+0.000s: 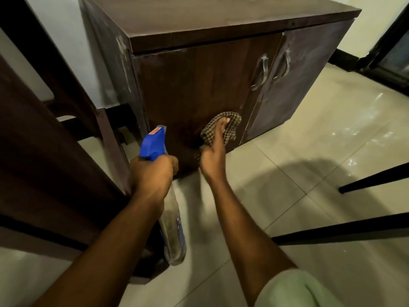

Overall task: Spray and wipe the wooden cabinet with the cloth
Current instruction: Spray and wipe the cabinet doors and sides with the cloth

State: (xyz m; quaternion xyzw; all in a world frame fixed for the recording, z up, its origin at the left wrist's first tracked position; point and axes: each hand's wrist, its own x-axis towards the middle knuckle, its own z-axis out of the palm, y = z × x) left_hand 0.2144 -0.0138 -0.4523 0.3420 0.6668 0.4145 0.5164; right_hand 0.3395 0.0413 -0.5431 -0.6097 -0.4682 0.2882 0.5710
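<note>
Two hands, one dark wooden cabinet (194, 85); left hand (152, 173) curls its fingers round one blue-headed spray bottle (155, 142); right hand (213, 156), fingers straight together, presses one checked cloth (232, 122) low on the left door.

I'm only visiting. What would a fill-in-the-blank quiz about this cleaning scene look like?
1. The left hand grips a spray bottle whose head is ____.
2. The right hand presses a checked ____ against the cabinet.
3. The cabinet has ____ metal handles.
Missing words: blue; cloth; two.
</note>
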